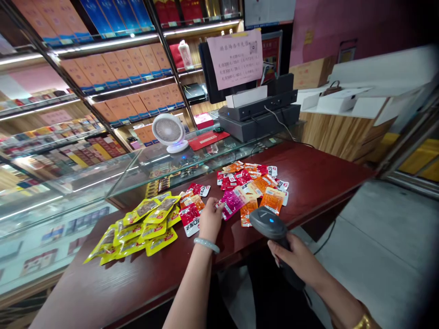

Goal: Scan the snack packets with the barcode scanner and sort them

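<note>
My left hand [210,219], with a pale bangle [206,245] at the wrist, pinches the edge of a magenta snack packet [232,202] over the counter. My right hand [297,258] grips a black barcode scanner [269,224] by its handle; a blue light glows on its top, and its head tilts toward the packets. Behind the magenta packet lies a loose pile of red and orange snack packets [272,201]. Just left of my left hand are a few more red packets [190,218]. Farther left, yellow snack bags [147,224] are heaped on one another.
The dark red counter [322,169] meets a glass display case [137,169] at the back left. On the glass stand a white fan [168,130] and a monitor with a pink paper sign [236,59]. Boxed goods [116,68] fill the shelves behind.
</note>
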The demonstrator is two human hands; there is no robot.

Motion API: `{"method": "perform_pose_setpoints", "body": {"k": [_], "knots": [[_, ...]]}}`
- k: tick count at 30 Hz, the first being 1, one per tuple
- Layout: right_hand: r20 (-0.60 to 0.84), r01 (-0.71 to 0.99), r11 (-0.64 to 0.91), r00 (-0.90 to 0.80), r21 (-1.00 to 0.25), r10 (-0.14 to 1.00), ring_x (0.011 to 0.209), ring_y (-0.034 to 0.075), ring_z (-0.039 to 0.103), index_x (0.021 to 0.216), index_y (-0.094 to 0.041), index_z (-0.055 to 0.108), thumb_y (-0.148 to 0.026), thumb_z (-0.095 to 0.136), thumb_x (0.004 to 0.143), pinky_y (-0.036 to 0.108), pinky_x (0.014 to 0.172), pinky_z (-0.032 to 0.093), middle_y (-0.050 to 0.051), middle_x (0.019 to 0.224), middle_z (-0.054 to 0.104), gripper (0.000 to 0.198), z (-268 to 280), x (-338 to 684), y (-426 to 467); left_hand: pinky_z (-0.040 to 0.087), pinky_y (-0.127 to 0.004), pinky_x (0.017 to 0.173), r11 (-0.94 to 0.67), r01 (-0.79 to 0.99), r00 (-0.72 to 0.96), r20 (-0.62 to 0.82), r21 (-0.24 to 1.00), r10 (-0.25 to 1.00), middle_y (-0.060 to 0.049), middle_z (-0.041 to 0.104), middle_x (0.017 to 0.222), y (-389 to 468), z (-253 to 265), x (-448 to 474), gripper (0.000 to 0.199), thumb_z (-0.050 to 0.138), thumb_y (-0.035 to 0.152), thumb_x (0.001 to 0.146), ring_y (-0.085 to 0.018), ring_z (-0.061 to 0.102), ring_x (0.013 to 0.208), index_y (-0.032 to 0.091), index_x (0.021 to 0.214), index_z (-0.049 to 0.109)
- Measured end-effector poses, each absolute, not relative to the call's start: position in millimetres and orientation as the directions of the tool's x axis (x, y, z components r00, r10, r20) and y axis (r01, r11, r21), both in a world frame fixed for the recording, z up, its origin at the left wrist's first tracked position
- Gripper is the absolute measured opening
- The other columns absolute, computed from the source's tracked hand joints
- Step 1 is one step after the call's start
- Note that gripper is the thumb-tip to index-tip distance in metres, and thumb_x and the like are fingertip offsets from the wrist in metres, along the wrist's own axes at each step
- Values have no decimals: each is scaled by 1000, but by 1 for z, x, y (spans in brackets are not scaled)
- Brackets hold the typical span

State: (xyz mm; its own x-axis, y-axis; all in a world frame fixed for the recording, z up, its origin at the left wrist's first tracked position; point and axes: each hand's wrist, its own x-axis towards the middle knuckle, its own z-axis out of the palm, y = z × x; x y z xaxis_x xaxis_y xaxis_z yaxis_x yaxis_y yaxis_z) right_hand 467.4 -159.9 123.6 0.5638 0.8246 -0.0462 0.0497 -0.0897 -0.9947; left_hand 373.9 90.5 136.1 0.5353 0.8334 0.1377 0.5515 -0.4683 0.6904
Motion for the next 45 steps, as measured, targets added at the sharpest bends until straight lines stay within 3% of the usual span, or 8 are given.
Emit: {"method": "perform_pose_setpoints", "body": {"k": [12,16,18,22,26,30,35,45], "knots": [[0,41,-24,510,-999,860,49,12,49,78,-20,55,-54,65,85,25,51,45,-6,57,50,35,131,458,-141,39,-27,61,-377,653,423,97,657,901,1,61,70,114,145,322,21,54,40,89,-17,59,64,22,98,57],[-29,53,-64,508,-997,861,50,12,49,80,-20,57,-54,63,86,25,52,44,-6,57,50,35,118,459,-151,43,-38,87,-368,818,176,419,441,891,-12,66,111,123,164,310,37,55,42,89,-29,60,104,18,118,55],[-48,43,-83,529,-996,847,50,13,49,81,-19,58,-56,63,86,26,52,44,-6,57,50,37,112,460,-157,39,-42,97,-426,834,215,504,350,837,-14,63,121,111,170,320,41,54,44,90,-32,54,116,19,121,55],[-83,6,-105,562,-994,823,50,13,49,89,-18,60,-57,65,84,26,52,44,-5,58,50,40,104,462,-166,38,-42,97,-640,733,560,331,229,759,-12,66,112,63,161,365,41,54,57,88,-31,55,112,21,107,62],[-85,12,-113,585,-994,807,52,14,51,90,-18,63,-54,67,83,27,54,45,-4,58,52,36,107,464,-171,37,-46,96,-709,694,692,156,129,705,-17,64,111,28,146,405,56,53,68,84,-34,54,110,16,103,64],[-68,46,-120,606,-992,793,53,15,51,86,-19,63,-52,67,83,27,54,45,-4,58,54,34,112,468,-172,39,-43,92,-722,682,717,85,119,692,-18,64,115,25,143,414,51,56,64,85,-34,55,114,15,101,63],[-74,39,-119,589,-992,805,51,14,50,85,-19,59,-54,66,83,26,53,44,-5,57,52,36,121,471,-165,40,-39,86,-674,718,682,15,174,731,-13,72,99,37,145,402,42,63,49,87,-30,66,101,15,109,55],[-6,63,-49,556,-997,831,50,14,51,89,-19,61,-54,62,87,26,52,45,-5,57,52,35,131,464,-144,40,-33,83,-664,717,674,33,210,738,-12,74,99,45,140,381,45,67,45,84,-27,70,97,16,115,51]]}}
